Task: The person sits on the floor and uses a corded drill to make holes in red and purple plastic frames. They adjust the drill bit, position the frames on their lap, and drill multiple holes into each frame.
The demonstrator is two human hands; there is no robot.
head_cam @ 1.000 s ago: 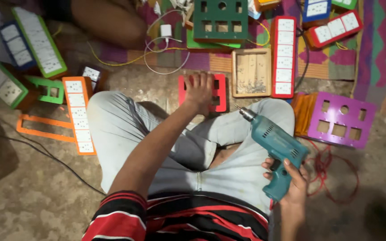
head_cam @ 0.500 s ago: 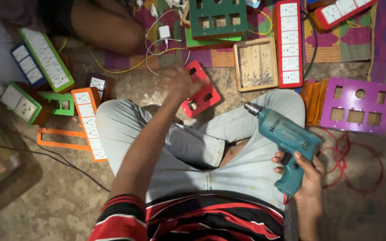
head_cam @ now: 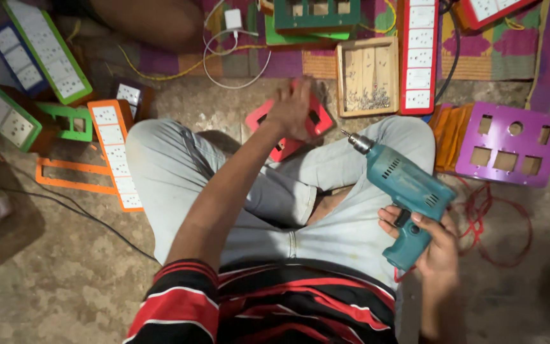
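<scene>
Red switch plate [head_cam: 288, 130] under left hand [head_cam: 292, 108]

Left arm stretched forward, right hand low by the knee

The left hand [head_cam: 292, 109] reaches out past the crossed legs, palm down, fingers curled and blurred. The right hand [head_cam: 429, 245] sits beside the right thigh, wrist bent, fingers wrapped tight round a grip. Striped sleeve covers the left upper arm.

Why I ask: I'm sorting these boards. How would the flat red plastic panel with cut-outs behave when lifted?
The flat red plastic panel, gripped by the left hand, probably stays stiff and light, since one hand holds it. Its openings likely give grip. Being flat, it should not roll.
</scene>
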